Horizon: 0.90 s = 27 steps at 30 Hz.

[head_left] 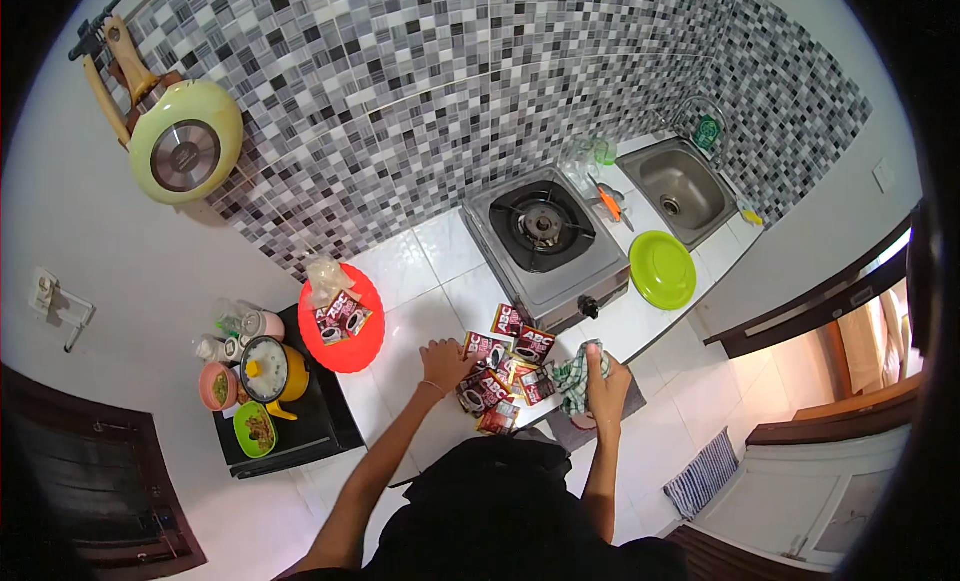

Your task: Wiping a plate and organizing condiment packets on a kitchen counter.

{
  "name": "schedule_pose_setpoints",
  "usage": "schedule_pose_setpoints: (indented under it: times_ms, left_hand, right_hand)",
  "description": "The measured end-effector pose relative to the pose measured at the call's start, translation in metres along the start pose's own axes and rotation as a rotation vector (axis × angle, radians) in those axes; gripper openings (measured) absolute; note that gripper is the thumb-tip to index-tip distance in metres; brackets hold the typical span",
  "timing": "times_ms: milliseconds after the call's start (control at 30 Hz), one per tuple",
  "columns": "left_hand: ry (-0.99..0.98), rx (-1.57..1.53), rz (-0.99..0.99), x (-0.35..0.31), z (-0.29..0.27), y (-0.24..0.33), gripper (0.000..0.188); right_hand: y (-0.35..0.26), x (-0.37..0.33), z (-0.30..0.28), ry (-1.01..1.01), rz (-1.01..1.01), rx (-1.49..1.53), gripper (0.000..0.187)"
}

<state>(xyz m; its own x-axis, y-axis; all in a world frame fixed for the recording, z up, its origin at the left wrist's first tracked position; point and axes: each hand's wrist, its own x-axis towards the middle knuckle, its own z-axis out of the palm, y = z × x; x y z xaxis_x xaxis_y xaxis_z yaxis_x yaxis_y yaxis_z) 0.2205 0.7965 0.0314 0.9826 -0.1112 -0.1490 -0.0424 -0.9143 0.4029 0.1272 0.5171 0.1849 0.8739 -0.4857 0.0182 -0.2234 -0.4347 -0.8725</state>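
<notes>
A loose pile of dark red coffee sachets [485, 391] lies on the white tiled counter in front of me. At its left edge rests my left hand [445, 366], palm down with the fingers lying on the counter and touching the nearest sachet; it holds nothing. To the right of the pile, my right hand [607, 389] grips a green-and-white checkered cloth [573, 379], its thumb pointing up. The cloth hangs bunched beside the sachets, near the counter's front edge. More sachets [343, 318] and a clear plastic bag [327, 279] sit on a red scalloped plate [358, 355] to the left.
Beyond the pile stands a single-burner gas stove [545, 231]. Right of it are a lime-green plate [662, 271], an orange-handled knife [608, 201] and a metal sink [680, 189]. A yellow pot [293, 371] and food bowls [255, 430] occupy a black surface at left. Pans [186, 141] hang on the wall.
</notes>
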Motion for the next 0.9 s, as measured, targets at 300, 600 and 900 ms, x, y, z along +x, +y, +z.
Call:
schedule_pose_setpoints:
  times_ms: [300, 600, 900]
  left_hand:
    - [0.057, -0.264, -0.078, 0.01, 0.042, -0.025, 0.04]
    - [0.132, -0.952, 0.062, -0.019, -0.036, -0.017, 0.025]
    - [0.07, -2.211, 0.22, -0.073, -0.153, 0.073, 0.052]
  right_hand:
    - [0.025, -0.013, -0.004, 0.012, -0.005, 0.013, 0.053]
    - [0.005, -0.008, 0.002, -0.072, 0.016, 0.059, 0.051]
    - [-0.091, -0.042, 0.064, -0.354, -0.329, 0.492, 0.03]
